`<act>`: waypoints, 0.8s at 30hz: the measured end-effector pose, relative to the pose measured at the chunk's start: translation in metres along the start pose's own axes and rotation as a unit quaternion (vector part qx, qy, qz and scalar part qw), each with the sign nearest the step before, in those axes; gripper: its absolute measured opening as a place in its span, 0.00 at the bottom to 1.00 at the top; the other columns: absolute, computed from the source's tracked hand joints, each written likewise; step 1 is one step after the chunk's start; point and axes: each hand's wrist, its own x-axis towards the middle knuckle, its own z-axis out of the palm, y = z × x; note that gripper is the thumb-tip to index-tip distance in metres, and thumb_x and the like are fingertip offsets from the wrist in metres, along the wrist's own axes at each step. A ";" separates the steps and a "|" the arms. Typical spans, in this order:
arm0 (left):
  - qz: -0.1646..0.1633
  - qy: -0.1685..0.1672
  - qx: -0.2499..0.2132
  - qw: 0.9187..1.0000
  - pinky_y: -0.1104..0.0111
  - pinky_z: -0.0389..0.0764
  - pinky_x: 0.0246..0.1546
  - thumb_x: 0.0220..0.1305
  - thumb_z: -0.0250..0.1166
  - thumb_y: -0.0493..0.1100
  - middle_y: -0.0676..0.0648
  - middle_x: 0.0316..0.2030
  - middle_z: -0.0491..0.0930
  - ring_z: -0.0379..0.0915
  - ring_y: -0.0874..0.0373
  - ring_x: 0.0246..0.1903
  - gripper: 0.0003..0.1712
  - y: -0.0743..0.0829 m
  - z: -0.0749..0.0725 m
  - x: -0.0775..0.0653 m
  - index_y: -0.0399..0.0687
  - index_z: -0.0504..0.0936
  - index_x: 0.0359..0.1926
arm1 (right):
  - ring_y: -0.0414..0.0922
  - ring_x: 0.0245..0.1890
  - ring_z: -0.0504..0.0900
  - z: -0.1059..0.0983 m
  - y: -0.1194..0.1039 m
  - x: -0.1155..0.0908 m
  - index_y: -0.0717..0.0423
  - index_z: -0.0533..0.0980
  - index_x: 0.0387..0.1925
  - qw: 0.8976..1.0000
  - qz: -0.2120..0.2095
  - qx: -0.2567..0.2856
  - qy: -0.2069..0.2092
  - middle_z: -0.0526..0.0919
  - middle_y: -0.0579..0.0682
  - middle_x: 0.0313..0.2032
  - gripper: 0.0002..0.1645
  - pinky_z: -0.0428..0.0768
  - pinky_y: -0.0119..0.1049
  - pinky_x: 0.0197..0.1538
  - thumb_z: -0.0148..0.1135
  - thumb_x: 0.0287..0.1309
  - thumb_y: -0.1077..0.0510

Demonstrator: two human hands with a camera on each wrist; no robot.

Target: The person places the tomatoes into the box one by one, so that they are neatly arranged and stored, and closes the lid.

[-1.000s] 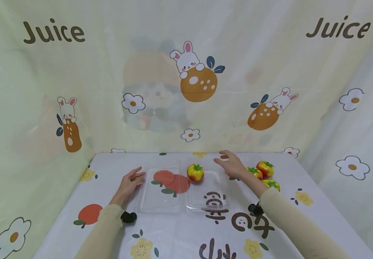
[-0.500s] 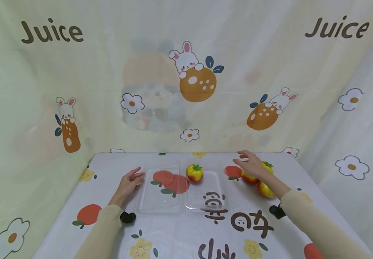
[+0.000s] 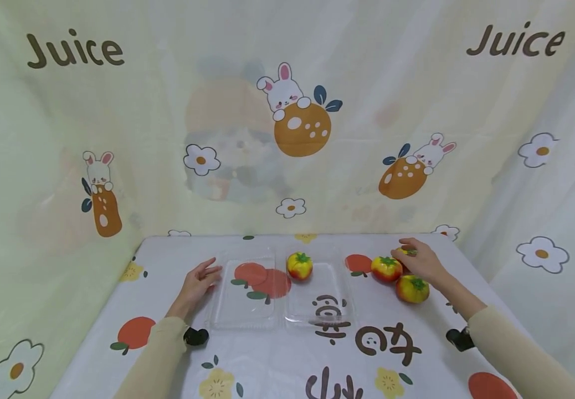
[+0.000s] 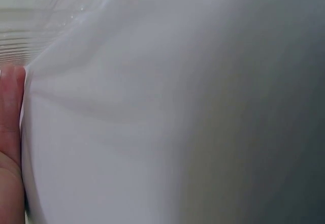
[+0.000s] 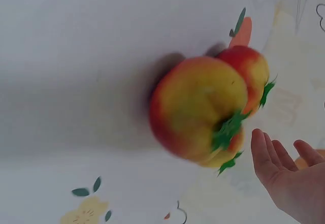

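Rear fruit (image 3: 408, 251), one of three red-and-yellow tomato-like fruits grouped right of centre, lower half of the head view. Mostly behind the right hand (image 3: 424, 261). Right hand's digits apart, holding nothing; right wrist view shows a gap between fingertips and rear fruit.

Left fruit (image 3: 386, 269) and front fruit (image 3: 413, 290) close by it, green caps on; contact among the three hard to tell.

Change: a second ago the right hand was just off the container's right edge; it has since travelled right to the cluster. Forearm no longer covers left and front fruits; both now show whole. Reading: a reach at the rear fruit, pick-up not made.

Further left, lower centre: transparent plastic container (image 3: 257, 313), two halves side by side. Lone fruit (image 3: 299, 267) in upper left of its right half, unmoved.

Left hand (image 3: 199, 285) unmoved at the container's left edge, fingers extended, gripping nothing; fingertips meet the ribbed edge in the left wrist view, firm contact uncertain.

Beneath: white printed tablecloth (image 3: 272, 366). Behind, upper frame: rabbit-print curtain (image 3: 392, 94).
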 end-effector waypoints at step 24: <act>0.008 -0.002 -0.009 1.000 0.75 0.78 0.37 0.71 0.59 0.37 0.37 0.62 0.74 0.78 0.64 0.46 0.32 0.001 -0.001 -0.003 0.43 0.63 0.73 | 0.72 0.57 0.70 -0.021 0.056 -0.038 0.75 0.59 0.66 0.999 0.034 -0.016 0.024 0.66 0.80 0.59 0.42 0.77 0.59 0.53 0.53 0.70 0.43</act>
